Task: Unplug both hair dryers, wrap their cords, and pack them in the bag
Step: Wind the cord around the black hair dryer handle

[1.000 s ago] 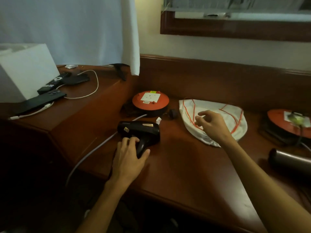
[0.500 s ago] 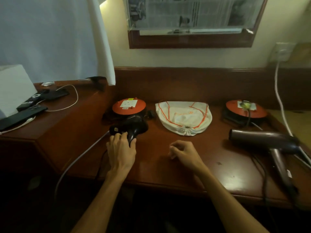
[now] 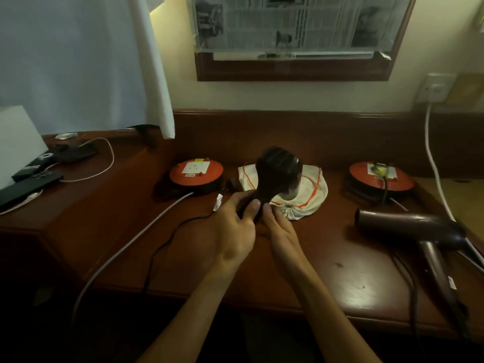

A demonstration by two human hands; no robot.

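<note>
1. From my remote feed this reads as a hotel room or bedroom: a dark polished wooden desk runs along a cream wall beneath a wood-framed mirror.
2. A white curtain hangs at left; beside it I see a TV remote and a phone on a charging lead.
3. A wall socket, two orange cable reels and a hair dryer suggest a dressing spot.
</note>
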